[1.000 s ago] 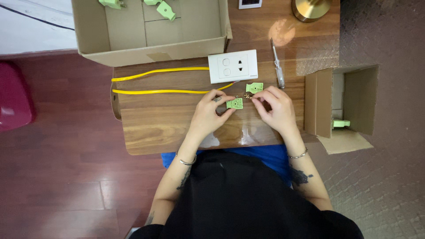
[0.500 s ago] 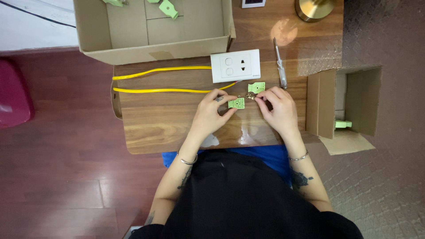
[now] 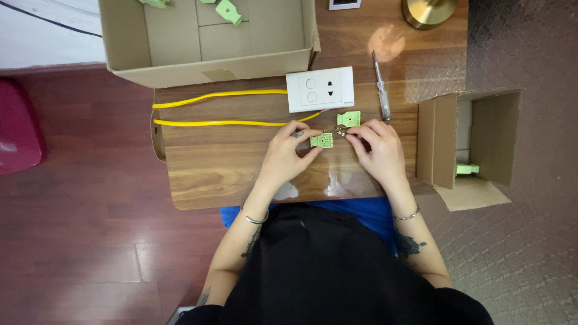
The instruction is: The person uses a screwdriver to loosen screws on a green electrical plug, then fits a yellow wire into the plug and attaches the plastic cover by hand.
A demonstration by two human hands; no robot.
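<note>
We see the left hand [image 3: 288, 157] pinching a small square light-green plastic connector block [image 3: 321, 140] between thumb and fingertips, just above the wooden tabletop [image 3: 223, 168]. The right hand [image 3: 378, 151] is curled beside it, its fingertips closed on a tiny dark metal part [image 3: 340, 130] at the block's upper right edge; we cannot tell exactly what that part is. A second light-green plastic block [image 3: 348, 118] lies flat on the table just beyond the right fingertips, touching or nearly touching them. Behind both blocks sits a white rectangular wall switch-and-socket plate [image 3: 320, 89], and a yellow cable [image 3: 223, 108] runs in a long loop from under the plate's lower edge toward the table's left side. A slim screwdriver with a clear handle [image 3: 380, 86] lies to the right of the plate, near the second block. At the far edge of the table stands a large open cardboard box [image 3: 205, 42] with more green pieces [image 3: 229, 11] inside. To the right, off the table's side, a smaller open cardboard box [image 3: 469, 141] rests on its side with one green piece [image 3: 467, 169] in it. A round brass base [image 3: 428, 11] stands at the top right corner.
</note>
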